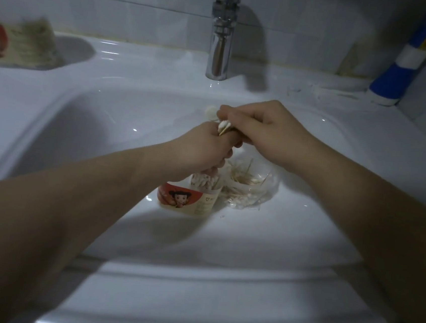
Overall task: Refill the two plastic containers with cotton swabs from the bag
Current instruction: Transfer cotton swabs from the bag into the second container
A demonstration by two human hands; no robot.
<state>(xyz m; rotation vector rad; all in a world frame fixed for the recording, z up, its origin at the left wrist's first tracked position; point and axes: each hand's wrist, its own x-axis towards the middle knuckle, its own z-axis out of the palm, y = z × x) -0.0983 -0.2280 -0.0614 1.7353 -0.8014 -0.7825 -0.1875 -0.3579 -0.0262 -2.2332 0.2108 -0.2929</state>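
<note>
White sink [303, 244] holds everything. Both hands close together above basin, touching. Left hand [205, 147] curled tight round small bunch of swabs [223, 127]. Right hand [267, 130] pinches same bunch from other side. Bunch lies slanted, white tips poking up and left. Below, labelled tub [192, 198] stands upright, full of swabs, tips up. Clear bag [250, 191] with loose swabs just beside it, on right.
</note>
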